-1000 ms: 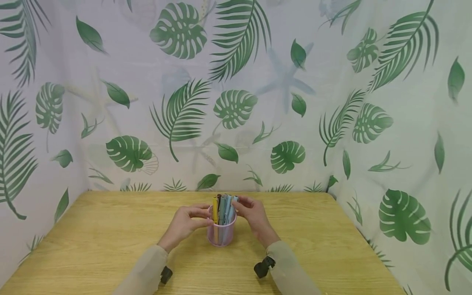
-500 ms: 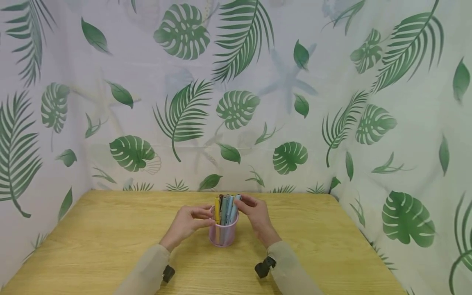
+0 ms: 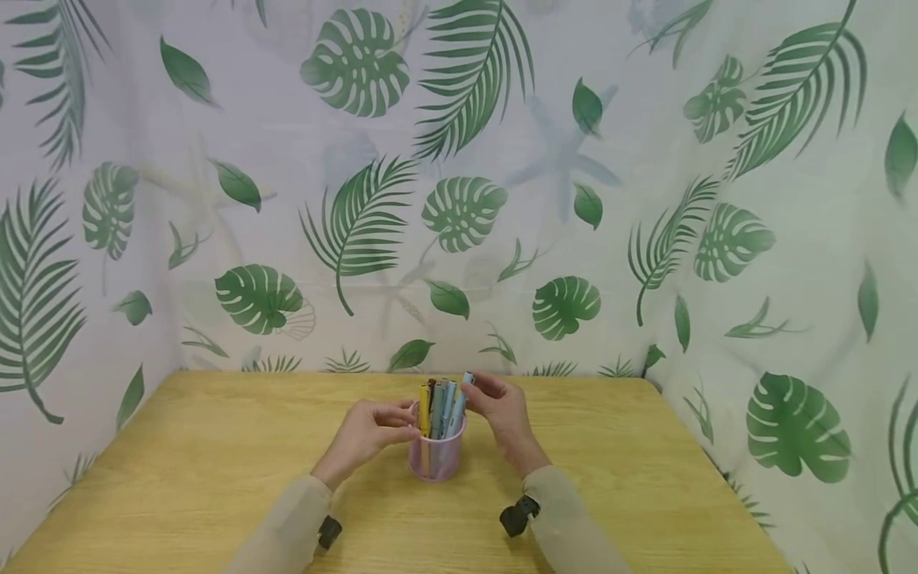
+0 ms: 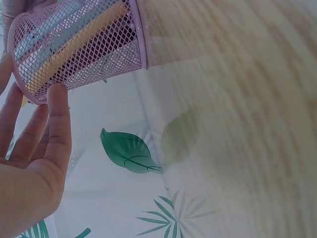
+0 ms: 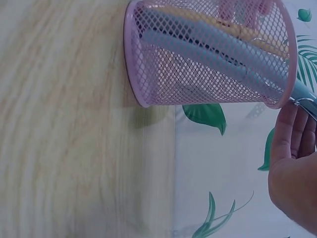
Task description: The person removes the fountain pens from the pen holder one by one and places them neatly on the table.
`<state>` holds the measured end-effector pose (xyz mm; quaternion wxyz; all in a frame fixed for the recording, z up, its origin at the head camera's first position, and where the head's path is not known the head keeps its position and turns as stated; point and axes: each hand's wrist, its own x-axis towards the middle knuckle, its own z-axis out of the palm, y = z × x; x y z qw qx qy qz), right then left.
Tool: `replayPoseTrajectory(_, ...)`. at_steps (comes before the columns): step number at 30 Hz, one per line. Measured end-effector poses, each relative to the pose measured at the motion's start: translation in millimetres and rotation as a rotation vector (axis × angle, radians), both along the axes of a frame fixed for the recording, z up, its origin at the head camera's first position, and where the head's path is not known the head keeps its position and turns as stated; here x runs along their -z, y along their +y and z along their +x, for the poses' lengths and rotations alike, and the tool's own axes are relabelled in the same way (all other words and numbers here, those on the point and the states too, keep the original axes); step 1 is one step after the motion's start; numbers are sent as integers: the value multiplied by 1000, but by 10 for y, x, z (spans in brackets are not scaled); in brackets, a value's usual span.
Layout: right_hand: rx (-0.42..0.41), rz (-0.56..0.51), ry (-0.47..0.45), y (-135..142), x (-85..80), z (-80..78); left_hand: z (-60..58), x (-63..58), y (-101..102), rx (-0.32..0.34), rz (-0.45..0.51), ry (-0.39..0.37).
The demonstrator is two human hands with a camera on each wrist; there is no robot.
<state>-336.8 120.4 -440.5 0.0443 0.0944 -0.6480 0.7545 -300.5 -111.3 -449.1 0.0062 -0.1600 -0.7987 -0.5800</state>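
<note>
A pink mesh pen cup (image 3: 443,469) stands upright on the wooden table. Several pens are in it: a yellow pen (image 3: 424,410) at the left, then dark, grey-green and light blue ones. My left hand (image 3: 366,437) holds the cup by its rim, with fingertips (image 4: 58,96) against the mesh in the left wrist view. At the cup's right side my right hand (image 3: 504,413) pinches the upper end of a light blue pen (image 3: 456,416). That pen leans right and stands higher than the others, its lower part still inside the mesh. Right fingers lie near the rim in the right wrist view.
The wooden table (image 3: 215,454) reaches back to a white leaf-print curtain (image 3: 488,335), which also hangs along both sides. A small black device (image 3: 518,516) sits at the right wrist, another (image 3: 329,532) at the left.
The light blue pen in my right hand has risen slightly and tilted further right. My left hand stays at the cup's rim. The head view has shifted a little.
</note>
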Motion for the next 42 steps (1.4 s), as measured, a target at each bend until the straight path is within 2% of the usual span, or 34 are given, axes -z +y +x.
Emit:
replayPoseTrajectory(5,-8,-11,43,-13,-38,-17,3,-15,-6,-8,6,-6)
replayPoseTrajectory(17,-53,25,55,18,-49,-21,10,-26,-1,-2,7,-15)
replayPoseTrajectory(24,-69,-53,98,37,-18,-11,17,-5,-1,0,4,-21)
replayPoseTrajectory(28,-49,-101,121,39,15,-4,20,17,-1,2,1,-14)
replayPoseTrajectory(42,-37,-111,135,35,5,-11,20,-8,8,1,6,-22)
